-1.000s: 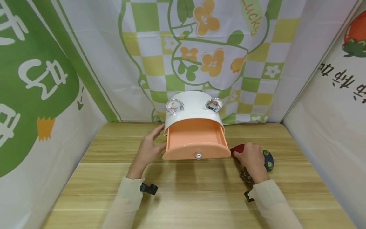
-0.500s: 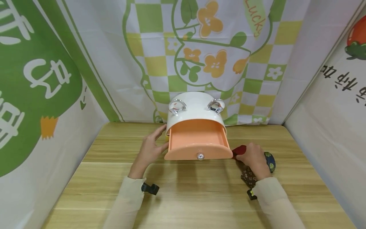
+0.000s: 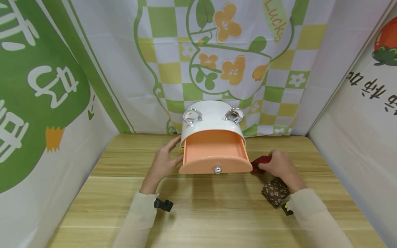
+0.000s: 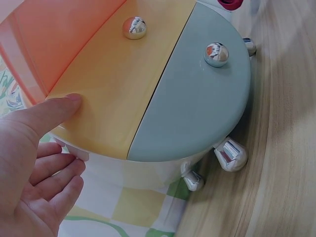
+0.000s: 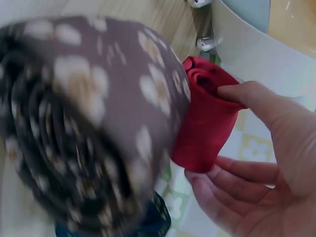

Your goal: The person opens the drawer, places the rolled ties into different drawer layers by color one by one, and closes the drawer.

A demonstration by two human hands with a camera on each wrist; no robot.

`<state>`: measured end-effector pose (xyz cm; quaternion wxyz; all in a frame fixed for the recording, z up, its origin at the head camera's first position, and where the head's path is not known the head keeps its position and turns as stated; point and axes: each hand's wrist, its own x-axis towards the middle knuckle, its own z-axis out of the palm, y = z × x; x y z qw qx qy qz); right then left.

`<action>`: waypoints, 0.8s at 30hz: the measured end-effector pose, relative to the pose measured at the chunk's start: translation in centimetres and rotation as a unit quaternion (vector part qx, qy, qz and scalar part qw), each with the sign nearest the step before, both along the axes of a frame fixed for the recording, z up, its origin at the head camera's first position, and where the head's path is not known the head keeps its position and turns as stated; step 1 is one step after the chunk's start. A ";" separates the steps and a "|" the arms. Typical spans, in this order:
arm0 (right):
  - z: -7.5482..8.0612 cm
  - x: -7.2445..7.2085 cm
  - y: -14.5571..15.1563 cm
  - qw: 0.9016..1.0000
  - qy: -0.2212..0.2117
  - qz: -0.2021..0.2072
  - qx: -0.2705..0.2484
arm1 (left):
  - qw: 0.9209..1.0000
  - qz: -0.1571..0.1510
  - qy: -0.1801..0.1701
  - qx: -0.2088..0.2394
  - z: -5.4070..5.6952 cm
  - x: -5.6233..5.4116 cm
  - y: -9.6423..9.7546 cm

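A small white drawer cabinet (image 3: 212, 115) stands at the back of the table, its orange top drawer (image 3: 215, 165) pulled out. My left hand (image 3: 162, 164) holds the cabinet's left side; in the left wrist view its thumb lies on the yellow drawer (image 4: 111, 94), above the blue-grey drawer (image 4: 190, 101). To the right of the cabinet, my right hand (image 3: 280, 168) pinches a rolled red satin cloth (image 5: 207, 123), thumb at the roll's open end and fingers beneath. A brown floral cloth roll (image 3: 275, 192) lies beside the right wrist. Past it, the right wrist view shows part of a dark blue cloth roll (image 5: 158, 215).
The orange drawer juts out toward me, with a silver knob (image 3: 217, 169) on its front. Two silver rings (image 3: 192, 116) rise from the cabinet top, and silver feet (image 4: 231, 154) support it. Printed curtains (image 3: 173, 69) enclose the wooden table (image 3: 211, 213) behind and at both sides.
My right wrist has swung to the right, uncovering more of the brown floral roll and covering the blue roll in the head view. My left hand stays on the cabinet.
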<state>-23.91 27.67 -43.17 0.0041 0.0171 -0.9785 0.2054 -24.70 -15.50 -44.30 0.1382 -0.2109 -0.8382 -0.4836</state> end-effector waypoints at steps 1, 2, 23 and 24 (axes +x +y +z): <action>0.2 0.0 0.2 1.000 0.002 0.007 0.003 | 1.000 -0.001 0.001 0.001 0.0 0.0 0.0; 0.4 0.0 0.3 1.000 0.005 0.013 0.003 | 1.000 -0.001 0.002 0.002 0.0 0.0 0.0; 8.2 2.0 1.2 0.994 0.056 0.088 0.011 | 1.000 0.001 0.008 -0.001 0.0 0.1 0.1; 8.7 2.0 1.2 0.993 0.067 0.092 0.020 | 1.000 0.001 0.008 -0.002 0.0 0.1 0.1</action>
